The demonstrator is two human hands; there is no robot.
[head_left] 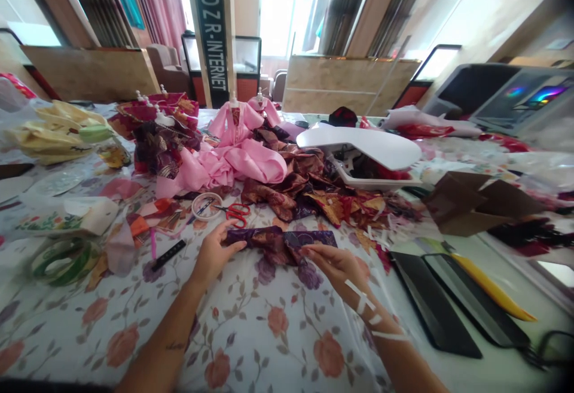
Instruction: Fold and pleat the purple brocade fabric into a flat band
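Note:
A strip of dark purple and maroon patterned fabric lies across the floral tablecloth in front of me. My left hand pinches its left end between thumb and fingers. My right hand holds a lower fold of it near the middle, and the strip's right part extends flat beyond the fingertips. Strips of white tape are stuck on my right wrist and forearm. Just above my left hand are red-handled scissors and a round white-rimmed dish.
Doll figures in pink dresses and heaped fabric stand behind. A white tub with a lid sits back right. Green tape rolls and a black strip lie left; black flat cases and a brown box are right.

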